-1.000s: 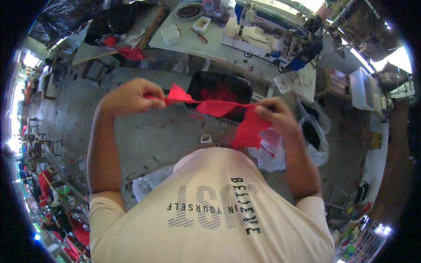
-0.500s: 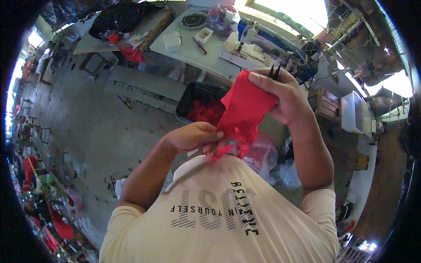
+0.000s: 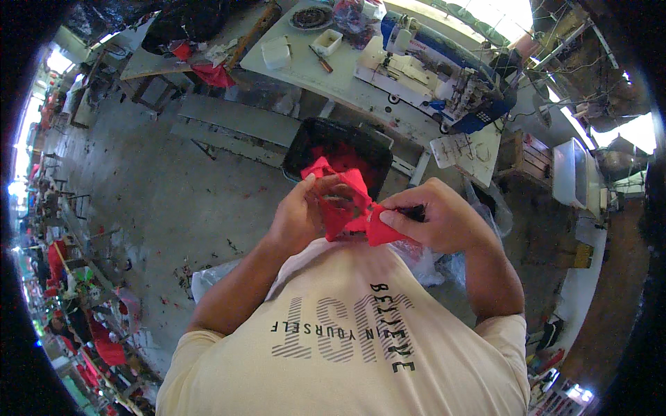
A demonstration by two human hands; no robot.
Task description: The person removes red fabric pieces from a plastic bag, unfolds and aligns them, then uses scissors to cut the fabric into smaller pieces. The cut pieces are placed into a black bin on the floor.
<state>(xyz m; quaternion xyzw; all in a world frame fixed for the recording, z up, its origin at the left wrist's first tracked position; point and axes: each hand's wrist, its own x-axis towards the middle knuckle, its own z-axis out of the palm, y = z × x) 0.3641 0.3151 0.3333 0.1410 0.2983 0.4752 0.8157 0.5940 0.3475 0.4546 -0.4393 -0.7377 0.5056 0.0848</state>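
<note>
A piece of red cloth (image 3: 338, 216) is stretched between my two hands, close in front of my shirt. It is folded and twisted, with an opening in its middle. My left hand (image 3: 295, 216) grips its left side between thumb and fingers. The thumb and fingers of my right hand (image 3: 442, 220) pinch the right end. Tucked in that same hand is a small black tool, which looks like thread snips (image 3: 414, 213); most of it is hidden by the fingers. Just beyond the cloth stands a black plastic crate (image 3: 374, 149) with red cloth pieces inside.
A sewing machine (image 3: 416, 69) stands on the white worktable (image 3: 340, 87) ahead. Two white containers (image 3: 276, 53) and a slim tool with a brown handle (image 3: 323, 64) lie there too. A wooden crate (image 3: 524, 166) and a white tub (image 3: 570, 173) are at the right.
My right hand has come down and inward, lowering the cloth from its raised, spread position. My left hand has shifted up slightly. The snips' pointed tips no longer show.
</note>
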